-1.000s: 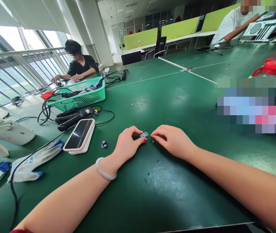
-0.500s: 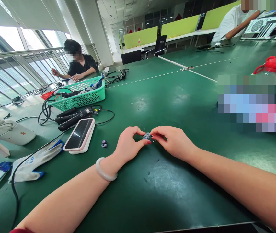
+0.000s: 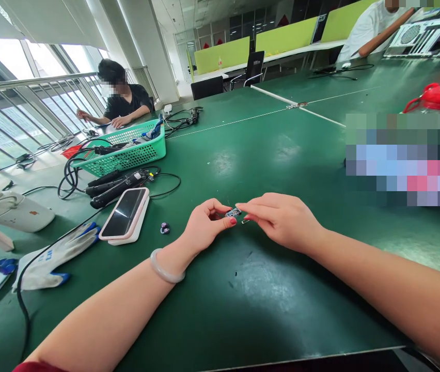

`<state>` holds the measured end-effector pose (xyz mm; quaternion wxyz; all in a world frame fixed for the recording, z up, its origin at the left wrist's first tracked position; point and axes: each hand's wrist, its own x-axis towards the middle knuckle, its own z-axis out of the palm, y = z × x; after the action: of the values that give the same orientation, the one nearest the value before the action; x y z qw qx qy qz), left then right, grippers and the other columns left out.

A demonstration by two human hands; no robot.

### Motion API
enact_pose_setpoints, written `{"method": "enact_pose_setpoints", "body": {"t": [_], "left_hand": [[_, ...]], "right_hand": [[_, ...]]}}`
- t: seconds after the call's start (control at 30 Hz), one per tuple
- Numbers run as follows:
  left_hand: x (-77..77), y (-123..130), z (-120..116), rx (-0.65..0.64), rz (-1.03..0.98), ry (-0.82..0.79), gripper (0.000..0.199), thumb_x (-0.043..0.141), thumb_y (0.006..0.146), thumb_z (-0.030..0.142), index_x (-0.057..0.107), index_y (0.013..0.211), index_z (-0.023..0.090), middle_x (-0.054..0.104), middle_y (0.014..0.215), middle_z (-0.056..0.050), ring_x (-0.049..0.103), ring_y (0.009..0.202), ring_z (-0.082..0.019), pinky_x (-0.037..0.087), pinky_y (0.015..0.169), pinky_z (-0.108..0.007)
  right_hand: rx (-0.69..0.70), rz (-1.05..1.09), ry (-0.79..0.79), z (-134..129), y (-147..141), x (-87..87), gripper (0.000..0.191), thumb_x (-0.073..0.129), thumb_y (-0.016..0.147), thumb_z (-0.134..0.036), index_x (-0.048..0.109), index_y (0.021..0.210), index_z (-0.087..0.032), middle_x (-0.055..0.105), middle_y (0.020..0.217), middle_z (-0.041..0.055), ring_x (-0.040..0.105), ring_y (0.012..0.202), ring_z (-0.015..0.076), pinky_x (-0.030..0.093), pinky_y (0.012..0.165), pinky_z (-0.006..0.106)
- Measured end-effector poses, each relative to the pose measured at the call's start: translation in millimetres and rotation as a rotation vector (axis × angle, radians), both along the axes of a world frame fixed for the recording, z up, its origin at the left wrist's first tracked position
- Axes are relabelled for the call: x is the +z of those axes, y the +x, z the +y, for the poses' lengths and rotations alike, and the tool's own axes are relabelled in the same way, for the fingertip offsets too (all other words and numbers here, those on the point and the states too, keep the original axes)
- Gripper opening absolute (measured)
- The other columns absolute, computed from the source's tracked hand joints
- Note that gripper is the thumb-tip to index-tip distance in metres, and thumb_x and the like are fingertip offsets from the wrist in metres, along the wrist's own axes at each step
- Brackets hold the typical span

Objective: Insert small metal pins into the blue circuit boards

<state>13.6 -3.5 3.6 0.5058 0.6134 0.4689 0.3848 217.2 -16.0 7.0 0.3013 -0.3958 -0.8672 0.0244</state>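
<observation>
Well, on the big green table (image 3: 204, 305), a mint plastic basket (image 3: 135, 155) at far left holds black cables (image 3: 109, 150). Nearer, the right hand (image 3: 287, 222), its grip unclear to me, adjoins the left hand (image 3: 206, 222), pinching a small circuit board (image 3: 233, 213).

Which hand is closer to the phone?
Left. The left hand holds the small board, to the right of the phone; the right hand is farther right, beyond the left.

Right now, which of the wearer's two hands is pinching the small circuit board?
The left hand, with the pale bangle on its wrist, pinches the circuit board; the bare-wristed right hand is at the board's edge, contact unclear.
</observation>
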Motion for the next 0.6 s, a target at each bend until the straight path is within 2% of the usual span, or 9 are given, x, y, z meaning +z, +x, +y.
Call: {"method": "enact_pose_setpoints", "body": {"t": [0.1,0.2,0.3,0.4,0.5,0.6], "left_hand": [[-2.4,-1,1,0.025,0.113,0.036,0.027,0.075,0.060,0.028,0.057,0.075,0.016,0.067,0.078,-0.002,0.056,0.067,-0.011,0.045,0.067,-0.027],[-5.1,-2,3,0.016,0.170,0.055,0.027,0.076,0.061,0.029,0.057,0.076,0.016,0.068,0.082,-0.003,0.058,0.071,-0.012,0.046,0.071,-0.029],[-6.3,-2,3,0.018,0.224,0.081,0.027,0.076,0.061,0.031,0.059,0.077,0.017,0.069,0.084,-0.003,0.059,0.074,-0.013,0.047,0.072,-0.030],[-5.3,-2,1,0.016,0.264,0.084,0.028,0.077,0.060,0.032,0.060,0.077,0.017,0.069,0.085,-0.004,0.060,0.076,-0.015,0.047,0.074,-0.031],[-3.5,-1,0,0.001,0.294,0.081,0.028,0.077,0.059,0.032,0.060,0.076,0.017,0.068,0.083,-0.002,0.060,0.076,-0.015,0.047,0.075,-0.031],[-2.5,0,0,-0.009,0.293,0.086,0.026,0.076,0.061,0.031,0.060,0.075,0.017,0.068,0.084,-0.002,0.059,0.076,-0.014,0.046,0.076,-0.030]], "right_hand": [[-0.094,-0.073,-0.221,6,4,-0.8,0.026,0.054,0.086,-0.028,0.066,0.108,-0.023,0.069,0.090,0.0034,0.062,0.080,0.0170,0.048,0.073,0.031],[-0.054,-0.125,-0.382,14,6,-4.5,0.015,0.062,0.081,-0.030,0.069,0.092,-0.022,0.066,0.090,0.0020,0.060,0.079,0.0158,0.047,0.070,0.028],[0.014,-0.131,-0.415,19,7,-7.2,0.009,0.059,0.082,-0.027,0.066,0.079,-0.022,0.063,0.085,0.0011,0.058,0.077,0.0151,0.045,0.068,0.027],[0.011,-0.149,-0.419,19,6,-7.1,0.013,0.056,0.083,-0.024,0.062,0.072,-0.020,0.061,0.079,0.0011,0.056,0.073,0.0148,0.043,0.067,0.027],[0.028,-0.152,-0.432,17,5,-6.1,0.014,0.052,0.085,-0.022,0.063,0.076,-0.020,0.061,0.081,0.0013,0.055,0.074,0.0148,0.042,0.068,0.028],[0.082,-0.121,-0.433,15,4,-6.6,0.008,0.056,0.083,-0.026,0.064,0.084,-0.022,0.061,0.086,0.0010,0.056,0.076,0.0147,0.043,0.069,0.027]]}}
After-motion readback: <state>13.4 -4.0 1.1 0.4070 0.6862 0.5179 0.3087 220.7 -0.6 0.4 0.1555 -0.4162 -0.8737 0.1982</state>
